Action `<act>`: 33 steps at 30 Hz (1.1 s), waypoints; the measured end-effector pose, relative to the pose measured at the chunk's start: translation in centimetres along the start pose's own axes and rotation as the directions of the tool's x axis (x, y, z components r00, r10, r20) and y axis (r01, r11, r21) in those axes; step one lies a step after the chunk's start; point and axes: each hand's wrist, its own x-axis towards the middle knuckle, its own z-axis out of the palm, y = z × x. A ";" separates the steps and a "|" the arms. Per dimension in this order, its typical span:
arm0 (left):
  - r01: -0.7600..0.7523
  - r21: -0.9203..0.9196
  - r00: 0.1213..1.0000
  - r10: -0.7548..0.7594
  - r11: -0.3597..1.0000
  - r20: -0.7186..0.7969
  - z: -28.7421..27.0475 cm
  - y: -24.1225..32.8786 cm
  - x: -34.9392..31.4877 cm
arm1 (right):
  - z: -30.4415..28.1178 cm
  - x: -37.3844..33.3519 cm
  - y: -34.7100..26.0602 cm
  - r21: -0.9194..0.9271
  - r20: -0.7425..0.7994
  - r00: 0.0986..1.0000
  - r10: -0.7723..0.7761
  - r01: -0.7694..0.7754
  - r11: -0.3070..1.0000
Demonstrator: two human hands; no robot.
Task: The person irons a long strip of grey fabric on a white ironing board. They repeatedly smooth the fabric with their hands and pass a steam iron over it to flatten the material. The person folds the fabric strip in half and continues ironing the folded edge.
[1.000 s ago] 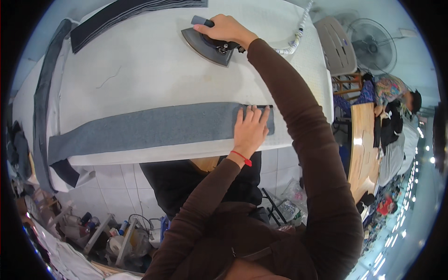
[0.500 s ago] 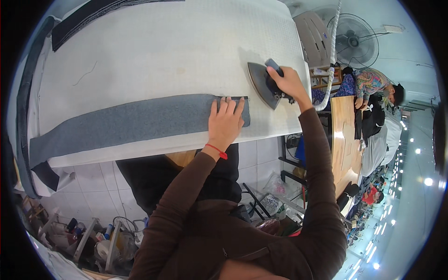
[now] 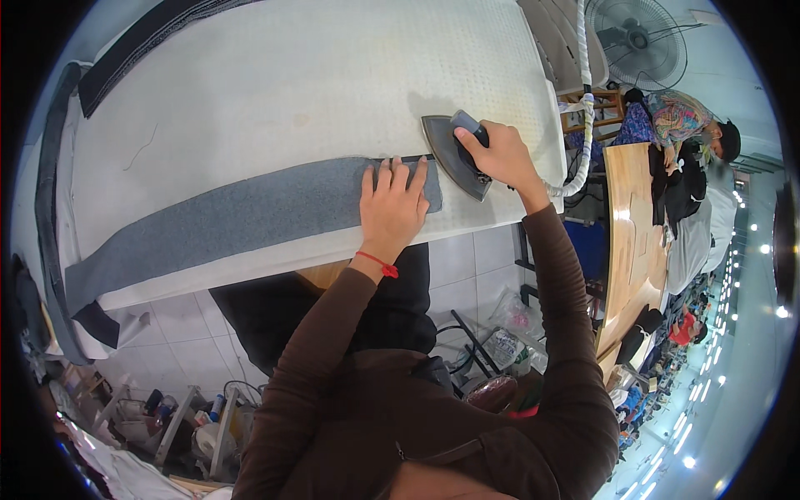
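Observation:
A long strip of grey-blue fabric (image 3: 242, 208) lies along the near edge of the white padded ironing table (image 3: 333, 75). My left hand (image 3: 393, 200) rests on the strip near its right end, fingers extended and slightly spread, pressing it flat. Just beyond those fingertips a narrow dark edge (image 3: 408, 158) of the strip shows. My right hand (image 3: 504, 162) is wrapped round the handle of an iron (image 3: 450, 158). The iron sits at the strip's right end, its tip aimed away from me to the left; whether its sole touches the fabric is hidden.
A stack of dark fabric strips (image 3: 142, 50) lies at the far left. A white-wrapped hose (image 3: 585, 125) runs beside the table's right edge. Farther right, another person (image 3: 687, 125) works at a wooden table (image 3: 629, 225), near a fan (image 3: 637, 37). A loose thread (image 3: 142, 146) lies on the padding.
The iron in my right hand has moved left, up to the strip's right end. My left hand stays on the fabric. The whole view has shifted and tilted slightly.

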 end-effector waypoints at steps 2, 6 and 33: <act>-0.003 0.013 1.000 0.003 1.000 0.007 -0.1 0.1 0.0 | -0.1 0.0 -0.1 -0.001 0.019 1.000 0.008 -0.008 1.000; -0.006 0.020 1.000 0.006 1.000 0.016 0.0 0.1 0.0 | -0.2 0.0 -0.3 0.006 0.029 1.000 0.011 -0.011 1.000; -0.380 -0.049 0.922 0.382 0.924 0.066 -5.2 -11.1 3.1 | 1.8 -1.7 -1.5 -0.078 -0.020 0.990 -0.139 0.137 0.987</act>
